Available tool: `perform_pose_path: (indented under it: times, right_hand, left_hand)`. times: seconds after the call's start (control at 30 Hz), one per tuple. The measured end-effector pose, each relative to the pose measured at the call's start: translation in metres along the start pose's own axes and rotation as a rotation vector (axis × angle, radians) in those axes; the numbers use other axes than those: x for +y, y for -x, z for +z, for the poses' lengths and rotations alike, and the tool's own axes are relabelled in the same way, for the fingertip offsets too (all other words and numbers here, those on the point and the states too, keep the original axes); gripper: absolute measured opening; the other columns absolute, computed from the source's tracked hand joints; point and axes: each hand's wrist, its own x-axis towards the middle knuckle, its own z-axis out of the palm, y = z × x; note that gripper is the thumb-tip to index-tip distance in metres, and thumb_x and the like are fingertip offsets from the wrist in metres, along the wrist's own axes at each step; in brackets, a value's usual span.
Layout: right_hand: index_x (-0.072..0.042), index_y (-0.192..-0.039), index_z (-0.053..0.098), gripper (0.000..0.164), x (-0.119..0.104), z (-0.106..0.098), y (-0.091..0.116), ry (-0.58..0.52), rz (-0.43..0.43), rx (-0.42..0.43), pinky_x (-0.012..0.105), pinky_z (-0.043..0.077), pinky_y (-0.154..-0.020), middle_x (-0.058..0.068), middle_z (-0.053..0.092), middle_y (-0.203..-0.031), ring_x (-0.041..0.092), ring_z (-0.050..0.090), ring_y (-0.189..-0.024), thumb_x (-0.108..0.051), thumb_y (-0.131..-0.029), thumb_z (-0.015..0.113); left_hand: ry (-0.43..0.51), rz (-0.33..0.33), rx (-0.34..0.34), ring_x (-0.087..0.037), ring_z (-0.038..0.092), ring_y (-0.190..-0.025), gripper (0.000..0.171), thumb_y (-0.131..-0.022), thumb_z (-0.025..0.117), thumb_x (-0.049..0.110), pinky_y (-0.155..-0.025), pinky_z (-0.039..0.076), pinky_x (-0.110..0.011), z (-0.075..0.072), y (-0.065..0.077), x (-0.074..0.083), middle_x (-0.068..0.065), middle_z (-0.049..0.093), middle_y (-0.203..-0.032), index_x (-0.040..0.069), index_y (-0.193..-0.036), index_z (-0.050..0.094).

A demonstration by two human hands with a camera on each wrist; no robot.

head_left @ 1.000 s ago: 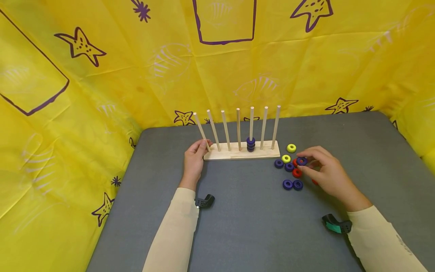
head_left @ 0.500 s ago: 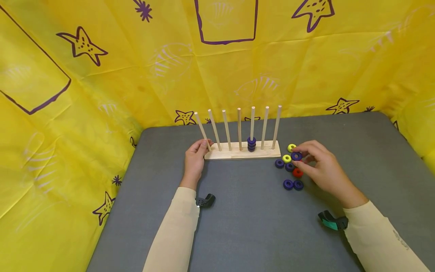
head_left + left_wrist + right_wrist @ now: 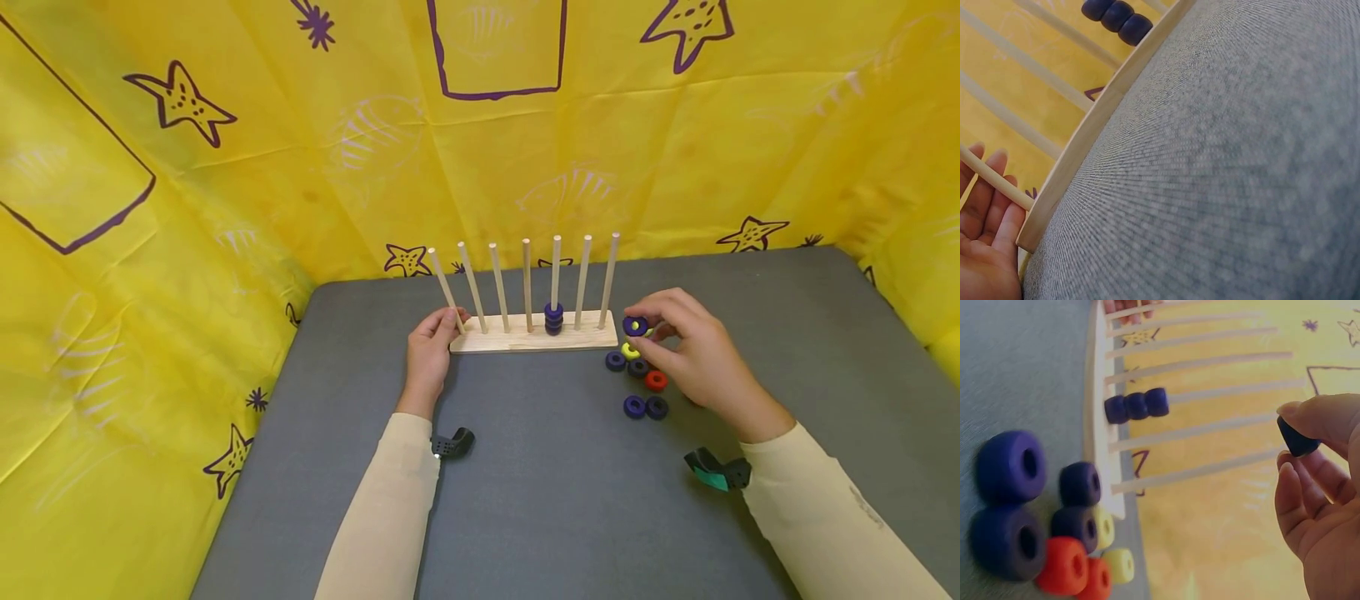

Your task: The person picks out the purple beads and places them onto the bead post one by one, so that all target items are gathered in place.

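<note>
A pale wooden rack carries a row of upright pegs. Three dark blue rings are stacked at the foot of one peg, right of the middle. My left hand holds the rack's left end, its fingers around the outermost peg. Between right thumb and fingertips, a blue ring is pinched above the table. That right hand is just right of the rack's right end. In the head view, a yellow ring shows through the held ring's hole.
Loose rings lie below and beside my right hand: blue rings, a red ring and a yellow ring. Another red ring shows in the right wrist view. Yellow patterned cloth hangs behind the grey table.
My right hand has moved left and away from me with the pinched blue ring, from over the red rings toward the rack's right end. The left hand and rack have stayed put.
</note>
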Motion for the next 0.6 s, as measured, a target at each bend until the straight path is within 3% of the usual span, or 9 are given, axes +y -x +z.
perform_pose_path:
  times: [0.13, 0.6]
  right_hand:
    - [-0.002, -0.12, 0.076, 0.039, -0.007, 0.001, -0.01, 0.006, -0.028, -0.001, 0.012, 0.053, -0.083, 0.006, 0.067, -0.119, 0.015, 0.061, -0.1, 0.014, -0.086, 0.087]
    - [-0.002, -0.123, 0.074, 0.039, -0.03, 0.004, -0.043, 0.004, -0.071, 0.0, 0.015, 0.053, -0.083, 0.008, 0.066, -0.12, 0.021, 0.066, -0.09, 0.013, -0.089, 0.085]
  left_hand:
    - [-0.011, 0.002, 0.0, -0.027, 0.072, -0.116, 0.037, -0.111, 0.067, 0.031, -0.103, 0.057, -0.039, 0.0, 0.0, 0.0, -0.016, 0.078, -0.117, -0.003, -0.121, 0.078]
    - [-0.007, -0.002, -0.002, -0.026, 0.071, -0.115, 0.036, -0.111, 0.067, 0.03, -0.103, 0.056, -0.04, 0.0, 0.001, 0.001, -0.015, 0.078, -0.116, -0.003, -0.121, 0.078]
